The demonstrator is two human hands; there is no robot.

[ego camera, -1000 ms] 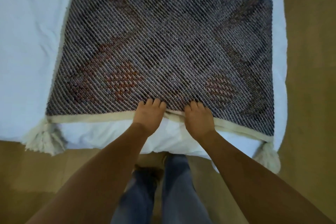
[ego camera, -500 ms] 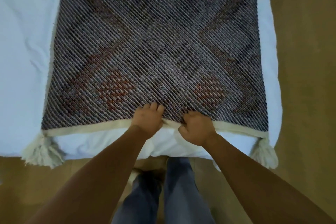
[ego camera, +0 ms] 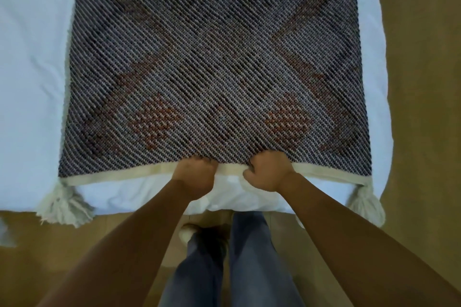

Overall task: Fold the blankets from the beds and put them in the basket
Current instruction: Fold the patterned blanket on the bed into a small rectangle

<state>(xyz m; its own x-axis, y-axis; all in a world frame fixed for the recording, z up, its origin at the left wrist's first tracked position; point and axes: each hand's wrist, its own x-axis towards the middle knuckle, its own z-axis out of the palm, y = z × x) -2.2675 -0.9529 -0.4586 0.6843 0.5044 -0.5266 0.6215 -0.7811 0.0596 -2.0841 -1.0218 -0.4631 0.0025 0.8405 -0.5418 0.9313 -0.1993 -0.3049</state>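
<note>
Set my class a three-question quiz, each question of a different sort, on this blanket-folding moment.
1. True or false: both hands grip the blanket along its near cream border.
2. Which hangs over the bed's near edge? A) two cream tassels B) a pillow C) a basket
3. Fill in: the left hand and right hand are closed into ____.

Key: 1 true; 2 A, the left tassel and right tassel; 3 fists.

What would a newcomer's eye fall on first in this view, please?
The dark woven blanket with rust-orange diamonds fills the white bed, with cream tassels at its near corners. At the middle of its cream near hem, the left hand and right hand are closed on the edge, side by side.
</note>
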